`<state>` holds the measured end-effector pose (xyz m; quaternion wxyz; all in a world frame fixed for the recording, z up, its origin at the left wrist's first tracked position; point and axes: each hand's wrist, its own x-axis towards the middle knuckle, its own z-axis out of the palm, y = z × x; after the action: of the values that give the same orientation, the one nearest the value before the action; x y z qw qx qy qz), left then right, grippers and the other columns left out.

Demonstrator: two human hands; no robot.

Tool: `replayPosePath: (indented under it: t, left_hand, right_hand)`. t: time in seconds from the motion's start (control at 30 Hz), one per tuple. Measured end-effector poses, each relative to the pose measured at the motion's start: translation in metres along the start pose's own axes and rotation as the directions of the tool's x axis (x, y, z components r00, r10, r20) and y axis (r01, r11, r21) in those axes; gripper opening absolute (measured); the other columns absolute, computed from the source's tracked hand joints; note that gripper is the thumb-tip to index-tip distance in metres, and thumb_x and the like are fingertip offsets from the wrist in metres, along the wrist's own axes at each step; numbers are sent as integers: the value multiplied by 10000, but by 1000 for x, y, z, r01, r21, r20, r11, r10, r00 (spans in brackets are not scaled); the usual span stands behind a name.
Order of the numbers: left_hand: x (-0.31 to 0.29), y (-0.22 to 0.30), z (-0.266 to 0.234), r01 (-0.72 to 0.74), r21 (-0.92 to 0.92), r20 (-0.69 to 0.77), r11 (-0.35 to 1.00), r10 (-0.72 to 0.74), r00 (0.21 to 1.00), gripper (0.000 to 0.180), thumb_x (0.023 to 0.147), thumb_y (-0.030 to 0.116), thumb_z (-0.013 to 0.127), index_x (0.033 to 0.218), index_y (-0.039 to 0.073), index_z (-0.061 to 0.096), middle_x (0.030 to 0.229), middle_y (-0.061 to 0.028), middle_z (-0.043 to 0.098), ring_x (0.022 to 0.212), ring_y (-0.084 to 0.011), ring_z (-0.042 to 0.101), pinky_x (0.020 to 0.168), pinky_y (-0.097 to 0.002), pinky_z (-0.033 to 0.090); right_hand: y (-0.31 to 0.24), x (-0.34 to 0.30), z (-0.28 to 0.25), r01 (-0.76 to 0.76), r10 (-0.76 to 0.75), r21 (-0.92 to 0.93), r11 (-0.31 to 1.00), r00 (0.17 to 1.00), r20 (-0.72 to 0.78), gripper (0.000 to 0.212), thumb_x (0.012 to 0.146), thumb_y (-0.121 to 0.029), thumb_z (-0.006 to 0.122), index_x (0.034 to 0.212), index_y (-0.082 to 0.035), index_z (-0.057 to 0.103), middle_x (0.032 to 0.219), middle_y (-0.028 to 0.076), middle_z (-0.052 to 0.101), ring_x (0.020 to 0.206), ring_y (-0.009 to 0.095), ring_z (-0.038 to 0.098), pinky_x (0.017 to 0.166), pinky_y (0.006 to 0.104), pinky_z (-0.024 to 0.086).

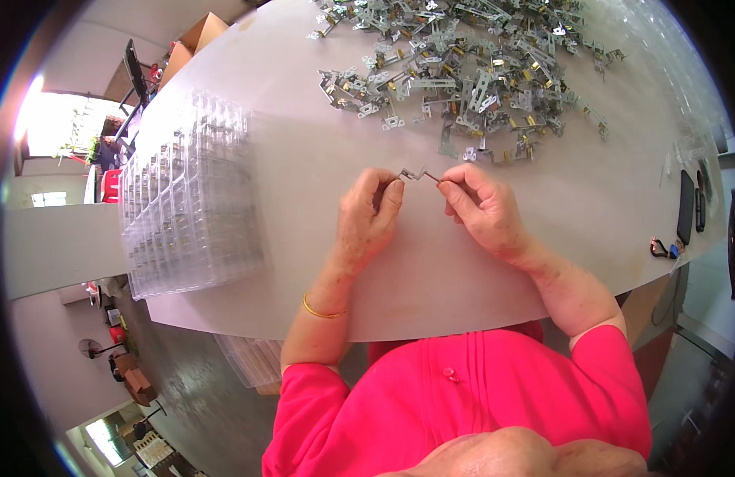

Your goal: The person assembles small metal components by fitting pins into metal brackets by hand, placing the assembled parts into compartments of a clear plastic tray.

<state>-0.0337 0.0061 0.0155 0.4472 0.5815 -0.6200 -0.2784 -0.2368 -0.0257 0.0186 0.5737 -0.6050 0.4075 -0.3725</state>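
Between my two hands, just above the white table point(304, 238), is a small bent metal bracket point(416, 174) with a zigzag shape. Thumb and fingers of my left hand point(369, 211) pinch its left end. At the other end, my right hand point(482, 208) pinches a thin dark tip of the same part. Both forearms reach in from the near edge, and a gold bangle circles the left one. Beyond the hands lies a big loose heap of similar metal brackets point(471, 79), silver-grey with some brass-coloured pieces.
On the left of the table stands a tall stack of clear plastic trays point(194, 199) holding rows of small parts. Dark tools point(686, 207) and a small black-and-blue item point(663, 250) lie near the right edge. Clear plastic wrapping point(661, 71) lines the far right side.
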Motion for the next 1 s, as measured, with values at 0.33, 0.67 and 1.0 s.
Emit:
replayPosePath:
  t: [0.33, 0.67, 1.0]
  left_hand:
    - [-1, 2, -3, 39, -1, 36, 999, -39, 999, 136, 984, 130, 626, 934, 9, 591, 709, 30, 509, 607, -43, 431, 543, -220, 373]
    - [-3, 0, -3, 183, -90, 102, 979, -174, 979, 144, 995, 141, 606, 931, 14, 588, 715, 35, 534, 596, -38, 441, 531, -212, 373]
    - [-2, 2, -2, -201, 136, 28, 970, 199, 980, 66, 914, 10, 659, 924, 17, 595, 766, -40, 548, 610, -110, 480, 551, -270, 418]
  right_hand:
    - [0, -2, 2, 17, -17, -16, 1000, 1000, 0, 75, 975, -101, 627, 995, -29, 615, 757, 18, 639, 654, 79, 613, 586, 251, 494]
    - [1, -3, 1, 25, -25, 33, 999, 1000, 4, 131, 983, -104, 617, 1085, -27, 586, 713, 14, 604, 650, 74, 581, 577, 244, 466]
    - [-1, -3, 2, -31, 23, 108, 994, 997, 75, 215, 1004, -117, 591, 1195, -29, 544, 703, 7, 590, 649, 67, 565, 583, 237, 467]
